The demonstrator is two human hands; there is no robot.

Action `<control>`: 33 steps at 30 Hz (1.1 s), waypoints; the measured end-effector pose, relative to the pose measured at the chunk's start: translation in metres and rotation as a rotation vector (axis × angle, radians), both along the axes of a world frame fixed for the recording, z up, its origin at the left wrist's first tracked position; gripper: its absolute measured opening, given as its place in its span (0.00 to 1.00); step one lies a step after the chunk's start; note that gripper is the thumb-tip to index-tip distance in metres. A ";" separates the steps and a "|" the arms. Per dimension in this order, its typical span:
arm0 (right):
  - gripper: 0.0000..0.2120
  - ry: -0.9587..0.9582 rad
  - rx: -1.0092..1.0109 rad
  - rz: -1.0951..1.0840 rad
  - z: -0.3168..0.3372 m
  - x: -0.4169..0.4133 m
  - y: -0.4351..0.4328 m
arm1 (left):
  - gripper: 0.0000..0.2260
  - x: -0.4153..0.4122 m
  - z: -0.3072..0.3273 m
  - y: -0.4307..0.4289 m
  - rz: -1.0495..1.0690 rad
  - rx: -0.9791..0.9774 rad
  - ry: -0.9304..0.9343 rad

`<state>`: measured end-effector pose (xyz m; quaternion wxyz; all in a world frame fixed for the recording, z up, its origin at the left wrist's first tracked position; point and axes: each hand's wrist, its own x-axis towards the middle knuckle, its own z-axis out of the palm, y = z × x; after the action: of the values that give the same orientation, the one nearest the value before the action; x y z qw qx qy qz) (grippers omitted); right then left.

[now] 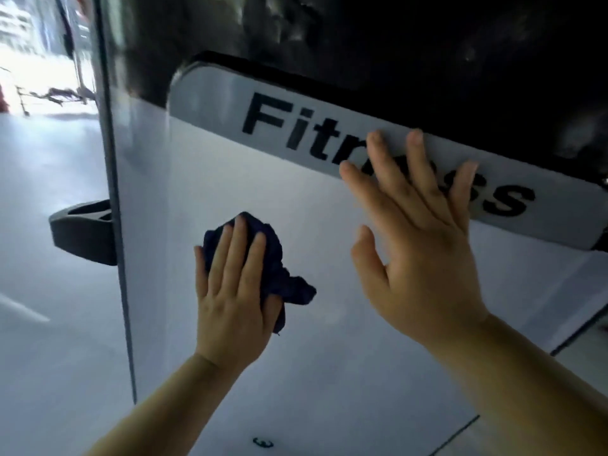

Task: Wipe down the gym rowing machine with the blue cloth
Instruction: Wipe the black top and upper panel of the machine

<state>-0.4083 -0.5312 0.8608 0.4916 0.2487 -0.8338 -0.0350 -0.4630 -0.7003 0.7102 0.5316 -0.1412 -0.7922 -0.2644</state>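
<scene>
Head view of a white side panel [263,357] of the rowing machine, seen close and at a tilt. The left hand [230,291] lies flat, fingers spread, pressing the bunched dark blue cloth [283,274] against the panel near its middle, well in from the panel's dark left edge; its grip holds the cloth under palm and fingers, with folds of fabric showing above the fingertips and to the right of the hand. The right hand [418,232] rests open and flat on the machine, its grip released and holding nothing; its palm is on the white panel and its fingertips overlap the lower edge of a raised grey nameplate [214,97], covering the middle letters of the black word "Fitness". Above the nameplate is a glossy black housing [394,44]. A black bracket [82,232] projects from the panel's left edge. To the left lies pale grey floor [49,324], with bright, blurred gym equipment at the upper left corner.
</scene>
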 end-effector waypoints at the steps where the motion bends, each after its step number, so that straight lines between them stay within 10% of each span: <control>1: 0.28 -0.013 0.040 -0.002 0.000 -0.002 -0.006 | 0.26 0.002 -0.012 0.000 -0.002 0.103 -0.065; 7: 0.26 -0.113 0.184 0.002 0.005 -0.013 -0.047 | 0.26 -0.020 0.064 -0.012 -0.051 0.734 -0.200; 14: 0.25 -0.165 0.345 -0.088 0.002 -0.024 -0.074 | 0.21 -0.019 -0.009 -0.016 -0.117 0.685 -0.194; 19: 0.26 -0.175 0.394 -0.091 0.007 -0.026 -0.083 | 0.23 -0.043 0.046 -0.036 -0.206 1.199 -0.285; 27: 0.26 -0.127 0.440 -0.107 0.032 -0.043 -0.112 | 0.24 -0.026 0.003 -0.029 -0.132 0.489 -0.072; 33: 0.26 -0.110 0.517 -0.172 0.027 -0.049 -0.124 | 0.24 -0.056 0.060 -0.068 -0.161 1.208 -0.371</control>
<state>-0.4576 -0.6551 0.8883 0.3609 0.2958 -0.8407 -0.2748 -0.5191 -0.7683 0.7699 0.3501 0.1725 -0.5693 -0.7236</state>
